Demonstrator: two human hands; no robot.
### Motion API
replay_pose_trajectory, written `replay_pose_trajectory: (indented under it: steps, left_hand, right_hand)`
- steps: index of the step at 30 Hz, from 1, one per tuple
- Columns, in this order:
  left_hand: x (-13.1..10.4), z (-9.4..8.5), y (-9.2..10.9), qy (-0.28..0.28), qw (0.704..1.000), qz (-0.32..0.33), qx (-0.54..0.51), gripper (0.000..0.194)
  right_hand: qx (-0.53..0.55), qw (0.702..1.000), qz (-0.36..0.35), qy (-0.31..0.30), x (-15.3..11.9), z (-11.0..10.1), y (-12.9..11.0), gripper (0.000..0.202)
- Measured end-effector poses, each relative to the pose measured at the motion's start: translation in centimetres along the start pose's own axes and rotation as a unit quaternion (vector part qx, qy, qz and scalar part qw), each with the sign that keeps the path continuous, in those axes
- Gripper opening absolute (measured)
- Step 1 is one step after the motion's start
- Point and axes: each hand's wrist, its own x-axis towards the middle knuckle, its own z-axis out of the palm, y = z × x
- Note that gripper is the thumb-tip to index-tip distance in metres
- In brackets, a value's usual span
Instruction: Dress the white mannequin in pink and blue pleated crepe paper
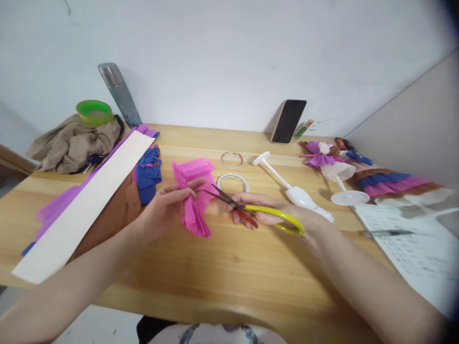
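Observation:
My left hand point(171, 203) pinches a gathered piece of pink crepe paper point(195, 217) at its middle, and the paper fans out above and below the fingers. In my right hand point(258, 205) is a pair of scissors point(247, 207) with dark blades and yellow and red handles. Their blades are parted, and the tips point left at the edge of the pink paper; I cannot tell whether they touch it. Just behind the hands, a roll of white tape point(233, 177) lies flat on the wooden table point(215, 282). A narrower clear ring of tape point(232, 159) lies beyond it.
White cardboard point(86, 205) covers purple, blue and brown crepe paper at left. Behind stand a flask point(120, 93) and green tape point(94, 112) on brown cloth. A phone point(289, 121) leans on the wall. White plastic stem point(274, 171), paper-dressed figure point(321, 155) and knife point(389, 233) lie right.

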Motion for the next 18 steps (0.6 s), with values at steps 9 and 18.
replay_pose_trajectory:
  steps: [9, 18]
  left_hand:
    - [0.9, -1.9, 2.9, 0.224, 0.916, 0.191, 0.274, 0.015]
    - [-1.8, 1.8, 0.8, -0.012, 0.855, 0.206, 0.477, 0.018]
  right_hand:
    - [0.102, 0.986, -0.114, 0.058, 1.3, 0.0, 1.0, 0.047]
    - [0.096, 0.959, -0.149, 0.221, 5.1, 3.0, -3.2, 0.048]
